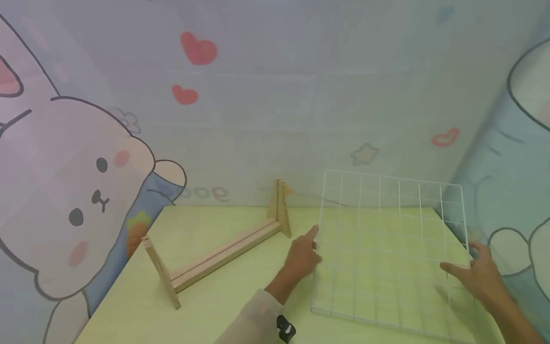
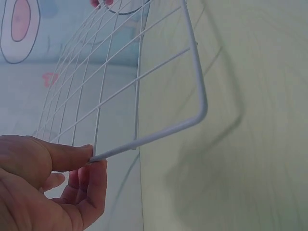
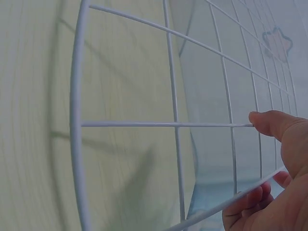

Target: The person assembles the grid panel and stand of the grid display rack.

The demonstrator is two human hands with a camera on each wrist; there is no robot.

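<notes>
With the left grip pinching one side of the white wire grid panel and the right grip clamped on the opposite side, best keep it steady above the tabletop, right of the wooden stand.

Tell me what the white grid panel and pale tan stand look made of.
White grid panel: probably metal wire with a smooth white coating, being thin, even and rounded at the corner.
Pale tan stand: likely wood, seemingly unpainted and matte, judging by its natural tan tone and square-edged bars.
</notes>
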